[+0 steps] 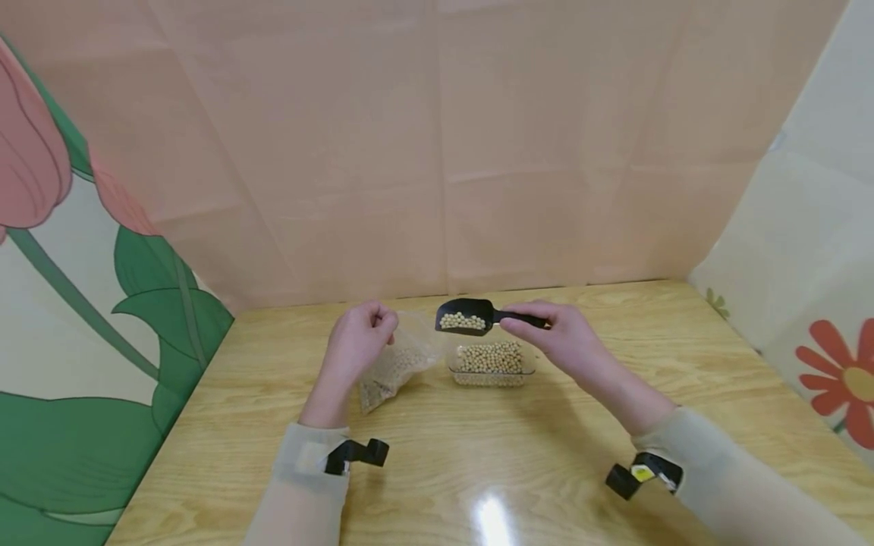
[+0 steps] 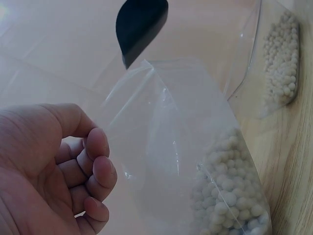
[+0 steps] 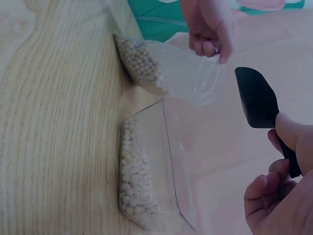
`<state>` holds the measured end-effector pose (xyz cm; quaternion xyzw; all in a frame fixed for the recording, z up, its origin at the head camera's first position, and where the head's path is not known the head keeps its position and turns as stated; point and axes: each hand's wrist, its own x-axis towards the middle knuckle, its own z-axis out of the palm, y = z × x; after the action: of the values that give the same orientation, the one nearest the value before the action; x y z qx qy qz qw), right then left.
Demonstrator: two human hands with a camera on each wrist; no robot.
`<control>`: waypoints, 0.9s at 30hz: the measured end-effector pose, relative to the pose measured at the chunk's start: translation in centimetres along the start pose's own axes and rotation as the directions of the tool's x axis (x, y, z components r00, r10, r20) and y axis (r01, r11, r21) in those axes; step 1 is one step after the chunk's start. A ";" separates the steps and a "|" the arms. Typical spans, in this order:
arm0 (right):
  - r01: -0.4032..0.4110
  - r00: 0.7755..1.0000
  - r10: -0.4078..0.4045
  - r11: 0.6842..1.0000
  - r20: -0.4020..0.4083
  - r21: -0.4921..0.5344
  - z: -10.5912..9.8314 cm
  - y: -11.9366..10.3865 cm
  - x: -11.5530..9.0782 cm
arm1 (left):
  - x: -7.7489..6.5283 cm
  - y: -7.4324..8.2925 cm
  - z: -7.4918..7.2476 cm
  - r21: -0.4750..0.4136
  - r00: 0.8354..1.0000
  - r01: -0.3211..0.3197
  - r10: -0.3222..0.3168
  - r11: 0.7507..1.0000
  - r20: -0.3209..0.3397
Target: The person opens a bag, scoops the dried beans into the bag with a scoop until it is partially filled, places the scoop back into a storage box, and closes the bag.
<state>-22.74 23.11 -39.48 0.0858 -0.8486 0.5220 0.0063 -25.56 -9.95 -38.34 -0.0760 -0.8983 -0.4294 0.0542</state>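
My right hand (image 1: 563, 334) grips the handle of a black scoop (image 1: 471, 305), thumb along it. A small load of round, pale yellow beans (image 1: 463, 321) lies in the scoop, which is held above a clear plastic container (image 1: 529, 371). More of the same beans fill much of that container. On the left, a transparent plastic bag (image 2: 161, 122) stands with beans gathered at its bottom. With curled fingers, my left hand (image 1: 360, 337) pinches the bag's upper edge, as the right wrist view shows. The scoop overlaps the space just beyond the bag's mouth in the left wrist view.
The container and bag stand side by side on a wood-grain table (image 1: 437, 470). A plain pinkish sheet (image 1: 437, 152) hangs behind the table. Flower-patterned panels (image 1: 819, 227) rise at both sides. Each sleeve carries a small black wrist camera (image 1: 355, 455).
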 end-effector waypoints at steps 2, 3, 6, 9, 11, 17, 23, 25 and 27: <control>0.002 1.000 -0.002 1.000 0.002 -0.002 0.2 -0.2 0.2 | 0.0 0.0 0.0 -0.003 1.000 0.005 -0.005 1.000 0.002; 0.001 1.000 -0.001 1.000 0.004 -0.003 0.3 -0.3 0.3 | -0.1 0.0 0.0 -0.004 1.000 0.006 -0.006 1.000 0.003; 0.009 1.000 -0.009 1.000 0.007 -0.014 0.6 -0.4 0.7 | 0.0 0.0 0.1 -0.001 1.000 0.008 -0.008 1.000 0.003; 0.021 1.000 -0.021 1.000 0.016 -0.017 0.9 -0.6 1.0 | 0.0 0.0 0.1 0.003 1.000 0.008 -0.008 1.000 -0.002; 0.033 0.999 -0.032 0.999 0.022 -0.022 1.1 -0.7 1.2 | 0.0 0.0 0.1 0.004 1.000 0.009 -0.009 1.000 -0.002; 0.044 0.998 -0.042 0.999 0.052 -0.027 1.7 -1.3 1.1 | -0.4 -0.1 0.2 0.009 1.000 0.018 -0.018 1.000 0.006; 0.086 0.995 -0.080 0.991 0.064 -0.102 2.0 -1.7 1.5 | -0.4 -0.2 0.3 0.003 1.000 0.011 -0.011 1.000 -0.001; 0.118 0.992 -0.111 0.984 0.065 -0.133 2.0 -1.8 1.7 | -0.3 -0.1 0.2 0.002 1.000 0.012 -0.012 1.000 -0.002; 0.151 0.988 -0.142 0.975 0.066 -0.163 1.9 -2.0 2.0 | -0.1 -0.1 0.2 0.001 1.000 0.011 -0.011 1.000 -0.004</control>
<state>-24.26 20.23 -38.34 0.1614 -0.8807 0.4443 0.0293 -25.47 -9.87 -38.50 -0.0705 -0.8988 -0.4294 0.0536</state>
